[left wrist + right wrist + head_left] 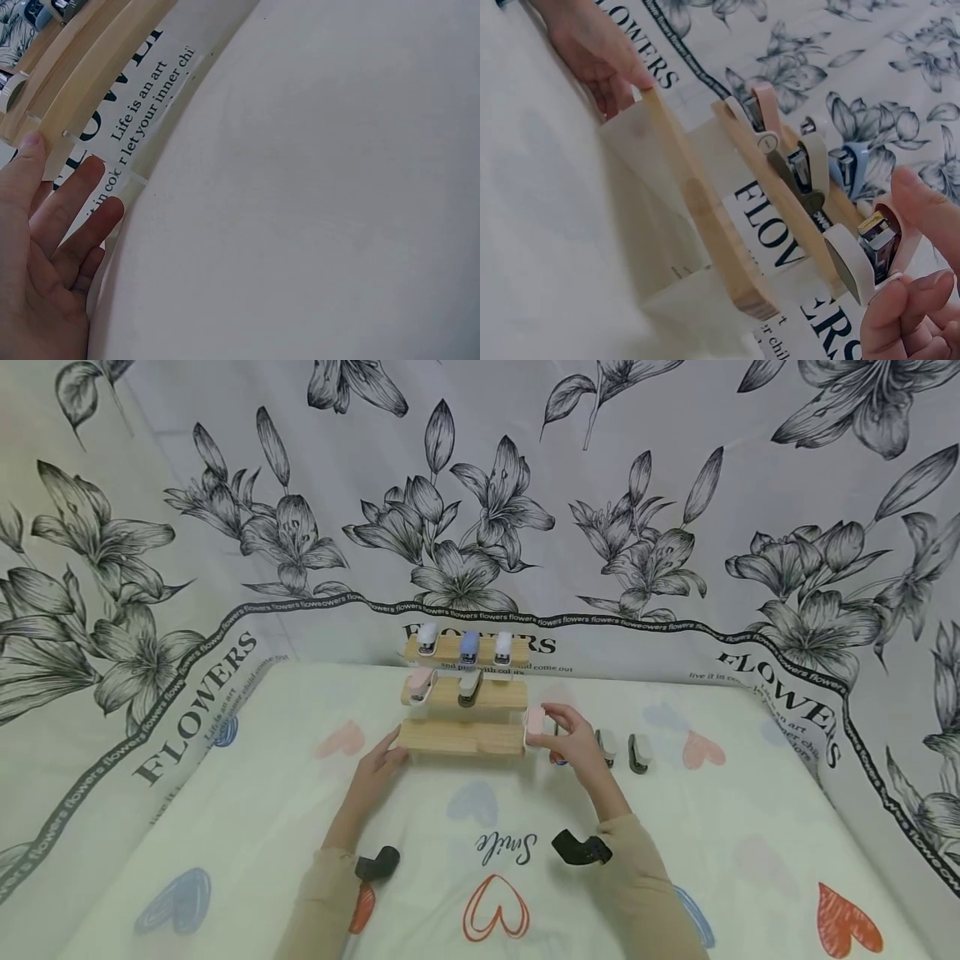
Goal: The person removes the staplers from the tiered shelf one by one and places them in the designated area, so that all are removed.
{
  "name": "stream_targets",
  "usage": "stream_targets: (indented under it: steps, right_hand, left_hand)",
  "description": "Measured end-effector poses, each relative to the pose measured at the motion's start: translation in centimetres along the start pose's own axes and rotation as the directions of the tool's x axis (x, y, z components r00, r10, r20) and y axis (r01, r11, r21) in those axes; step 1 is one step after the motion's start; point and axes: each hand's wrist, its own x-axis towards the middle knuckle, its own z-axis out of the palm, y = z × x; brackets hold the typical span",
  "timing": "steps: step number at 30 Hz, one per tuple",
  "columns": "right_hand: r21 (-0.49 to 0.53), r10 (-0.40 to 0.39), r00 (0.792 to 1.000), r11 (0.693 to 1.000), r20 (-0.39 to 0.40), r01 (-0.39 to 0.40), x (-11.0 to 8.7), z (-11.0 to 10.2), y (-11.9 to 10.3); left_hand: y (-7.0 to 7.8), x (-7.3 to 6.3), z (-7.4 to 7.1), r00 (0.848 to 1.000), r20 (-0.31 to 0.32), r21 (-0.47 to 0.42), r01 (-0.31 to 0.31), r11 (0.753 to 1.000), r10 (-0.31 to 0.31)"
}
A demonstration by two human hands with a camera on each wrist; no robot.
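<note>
In my right hand [573, 735] I grip a pink-and-white stapler [535, 727] between thumb and fingers. The right wrist view shows this stapler [870, 251] spread apart, its metal inside visible, beyond the right end of the rack. My left hand [381, 764] holds the left end of the three-tier wooden rack [461, 737]; its thumb [31, 150] presses the board while other fingers stay off it. A pink stapler [422, 685] and a grey stapler [470, 687] sit on the middle tier. On the top tier are a blue stapler [469, 647] and two white ones.
Right of my right hand, two grey staplers [639, 753] stand on the heart-patterned cloth [420, 843]. Another item behind that hand is mostly hidden. A flower-printed curtain [637, 568] rises behind the rack. Each forearm wears a black wrist mount [581, 847].
</note>
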Motion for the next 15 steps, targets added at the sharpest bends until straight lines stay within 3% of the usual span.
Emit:
stream_targets:
  steps: [8, 15]
  right_hand:
    - [0.002, 0.058, 0.997, 0.998, 0.057, -0.059, -2.4, -1.7, 3.0]
    - [-0.081, 0.049, 0.995, 0.996, 0.089, -0.042, -3.7, -3.0, 3.1]
  left_hand:
    - [0.0, -0.2, 0.0, 0.998, -0.006, 0.047, 0.065, 0.997, -0.065]
    - [-0.1, 0.2, 0.0, 1.000, 0.007, 0.024, 0.009, 1.000, -0.009]
